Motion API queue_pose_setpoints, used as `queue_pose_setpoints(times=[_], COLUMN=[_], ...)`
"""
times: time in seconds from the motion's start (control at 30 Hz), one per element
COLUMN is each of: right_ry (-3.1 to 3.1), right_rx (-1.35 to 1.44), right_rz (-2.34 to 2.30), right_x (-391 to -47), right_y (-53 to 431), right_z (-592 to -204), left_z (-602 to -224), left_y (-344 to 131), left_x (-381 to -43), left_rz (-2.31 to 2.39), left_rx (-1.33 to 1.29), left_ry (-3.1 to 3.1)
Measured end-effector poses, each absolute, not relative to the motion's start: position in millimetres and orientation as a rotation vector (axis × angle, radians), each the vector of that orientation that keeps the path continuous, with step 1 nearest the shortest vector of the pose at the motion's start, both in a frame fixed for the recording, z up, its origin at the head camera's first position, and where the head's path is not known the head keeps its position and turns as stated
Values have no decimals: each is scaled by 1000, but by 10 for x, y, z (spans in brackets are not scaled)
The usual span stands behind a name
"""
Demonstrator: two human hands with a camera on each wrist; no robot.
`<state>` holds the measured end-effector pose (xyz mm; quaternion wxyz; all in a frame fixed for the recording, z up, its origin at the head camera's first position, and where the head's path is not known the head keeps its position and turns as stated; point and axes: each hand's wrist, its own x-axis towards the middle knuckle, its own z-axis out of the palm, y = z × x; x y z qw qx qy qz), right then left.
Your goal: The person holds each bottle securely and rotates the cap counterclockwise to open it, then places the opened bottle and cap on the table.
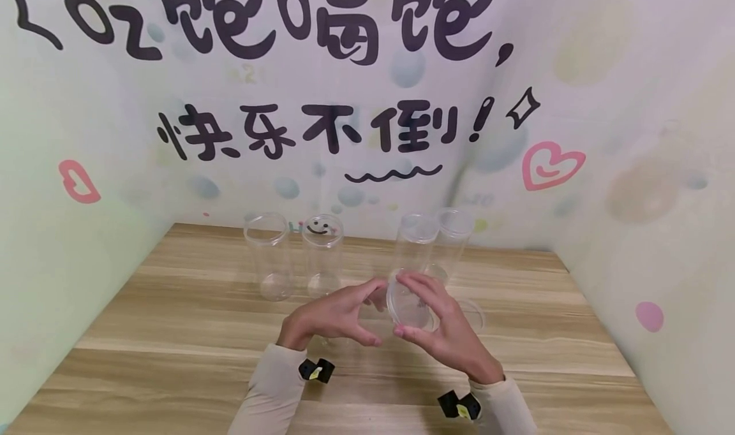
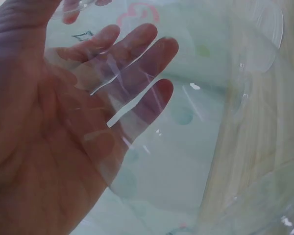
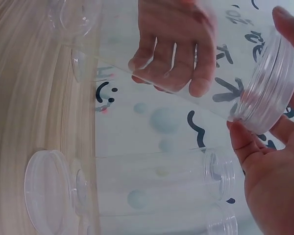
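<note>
A clear plastic jar [image 3: 117,41] is held in front of me, tilted. My left hand [image 1: 335,317] holds it round the body, its fingers showing through the clear wall in the left wrist view. The fingers and thumb of my right hand [image 1: 450,333] grip the clear round lid [image 1: 409,304] at the jar's mouth. Ridges run round the side of that end in the right wrist view. Another clear lid [image 3: 48,191] lies on the table beyond the right hand.
Two clear jars, one at the left [image 1: 272,256] and one beside it [image 1: 323,256], stand upright at the back of the wooden table [image 1: 172,333]. Two more, a nearer one [image 1: 418,231] and a farther one [image 1: 456,224], stand behind my right hand. Printed walls enclose the table.
</note>
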<state>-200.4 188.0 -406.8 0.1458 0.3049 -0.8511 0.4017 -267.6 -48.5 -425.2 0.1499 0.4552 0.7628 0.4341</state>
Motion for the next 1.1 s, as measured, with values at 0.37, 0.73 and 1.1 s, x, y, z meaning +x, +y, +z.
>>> queue_pose_setpoints(times=[0.37, 0.73, 1.1], right_ry=[-2477, -2606, -2565], right_rx=[691, 306, 368], right_rz=[1123, 798, 770], right_x=[-2010, -1987, -2005], right_y=[1808, 1747, 1736], right_z=[-4085, -4117, -4089], left_z=[-4176, -4118, -4125], left_y=[-426, -323, -347], left_x=[-2601, -2524, -2551], left_rz=[1173, 906, 976], left_rx=[1154, 1161, 1209], left_ry=[2353, 2646, 2564])
